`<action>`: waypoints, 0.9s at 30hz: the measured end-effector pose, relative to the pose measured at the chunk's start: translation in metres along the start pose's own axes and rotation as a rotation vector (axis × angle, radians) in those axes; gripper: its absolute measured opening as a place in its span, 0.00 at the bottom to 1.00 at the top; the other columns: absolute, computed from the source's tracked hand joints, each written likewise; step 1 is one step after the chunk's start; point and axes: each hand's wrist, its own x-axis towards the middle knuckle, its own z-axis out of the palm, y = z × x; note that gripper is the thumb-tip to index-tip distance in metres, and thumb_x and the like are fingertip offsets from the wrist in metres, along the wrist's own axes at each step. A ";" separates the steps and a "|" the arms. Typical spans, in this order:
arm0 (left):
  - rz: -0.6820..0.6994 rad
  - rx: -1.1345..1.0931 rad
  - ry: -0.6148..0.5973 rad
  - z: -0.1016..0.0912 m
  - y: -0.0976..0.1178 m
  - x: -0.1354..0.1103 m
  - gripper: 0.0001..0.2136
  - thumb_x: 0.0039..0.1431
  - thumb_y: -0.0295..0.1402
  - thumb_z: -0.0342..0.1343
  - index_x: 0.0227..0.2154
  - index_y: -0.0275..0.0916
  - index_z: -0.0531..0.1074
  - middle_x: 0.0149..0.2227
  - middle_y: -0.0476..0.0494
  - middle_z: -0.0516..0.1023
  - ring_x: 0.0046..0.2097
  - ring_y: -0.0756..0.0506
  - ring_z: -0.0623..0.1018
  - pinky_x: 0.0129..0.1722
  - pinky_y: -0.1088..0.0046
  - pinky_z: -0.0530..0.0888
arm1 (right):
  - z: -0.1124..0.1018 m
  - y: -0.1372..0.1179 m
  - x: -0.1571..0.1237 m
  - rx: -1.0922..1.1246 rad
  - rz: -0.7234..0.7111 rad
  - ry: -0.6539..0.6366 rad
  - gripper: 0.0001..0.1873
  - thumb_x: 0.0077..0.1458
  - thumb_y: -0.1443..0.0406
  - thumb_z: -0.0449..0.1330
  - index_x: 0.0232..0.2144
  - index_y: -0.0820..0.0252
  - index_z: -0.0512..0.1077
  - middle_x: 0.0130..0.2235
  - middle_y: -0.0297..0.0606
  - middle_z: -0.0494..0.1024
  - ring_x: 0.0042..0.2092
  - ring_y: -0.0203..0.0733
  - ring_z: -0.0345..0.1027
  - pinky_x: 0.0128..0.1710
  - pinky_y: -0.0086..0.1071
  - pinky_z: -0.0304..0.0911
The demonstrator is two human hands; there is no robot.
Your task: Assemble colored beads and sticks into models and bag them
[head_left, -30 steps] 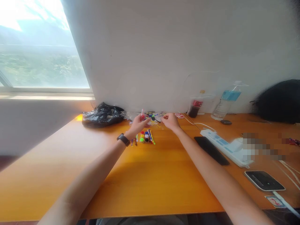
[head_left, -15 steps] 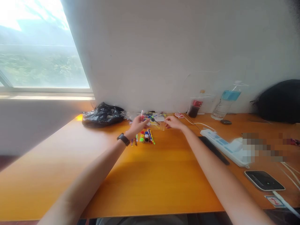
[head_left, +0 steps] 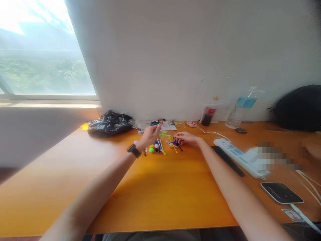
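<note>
Grip of your right hand (head_left: 187, 139) is narrow: thumb and fingertips are closed on a dark blue-and-black stick assembly (head_left: 177, 143) at 8 o'clock of the palm, low over the wooden table (head_left: 155, 194). You cannot tell from this view whether it bears on the tabletop. A yellow stick (head_left: 173, 146) slants just beside it, on the 9 o'clock side.

Your left hand (head_left: 149, 135) lies at 9 o'clock of the right, fingers extended toward 2 o'clock. A small pinkish-red item (head_left: 161, 125) shows at its fingertips; whether they pinch it cannot be determined. Refer to the black wristband (head_left: 133, 150) to identify this arm.

Between your hands, locate the bright green spoked part (head_left: 164, 134). At 6 o'clock of your left hand are round caps, including a green cap (head_left: 151, 150); at 5 o'clock, coloured sticks (head_left: 162, 146) lie side by side.

White paper (head_left: 170, 126) lies at 2 o'clock of your left hand, and a black plastic bag (head_left: 110, 124) between 9 and 10 o'clock. From your right hand, a red-labelled bottle (head_left: 208, 117) stands at 2 o'clock, a blue-labelled bottle (head_left: 235, 117) farther out between 2 and 3, and a white power strip (head_left: 235, 154) between 3 and 4.
</note>
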 end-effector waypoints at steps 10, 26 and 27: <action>-0.056 -0.419 0.013 -0.004 0.002 0.007 0.21 0.68 0.46 0.58 0.58 0.43 0.77 0.52 0.43 0.82 0.48 0.42 0.83 0.47 0.69 0.80 | -0.005 -0.001 0.003 -0.084 -0.025 0.120 0.10 0.50 0.60 0.70 0.29 0.60 0.79 0.21 0.28 0.72 0.21 0.30 0.59 0.19 0.21 0.51; -0.125 -0.386 0.150 0.008 0.002 0.003 0.16 0.56 0.46 0.69 0.35 0.36 0.84 0.34 0.39 0.86 0.37 0.42 0.83 0.37 0.70 0.77 | 0.007 -0.029 -0.003 -0.066 -0.340 0.069 0.19 0.43 0.53 0.75 0.32 0.60 0.81 0.35 0.34 0.81 0.39 0.38 0.72 0.41 0.30 0.66; -0.112 -0.340 0.169 0.007 0.001 0.004 0.15 0.57 0.45 0.69 0.35 0.36 0.84 0.35 0.39 0.86 0.38 0.42 0.83 0.36 0.71 0.77 | 0.006 -0.030 -0.002 -0.049 -0.351 0.103 0.19 0.44 0.52 0.75 0.32 0.60 0.80 0.34 0.33 0.80 0.39 0.37 0.71 0.40 0.29 0.66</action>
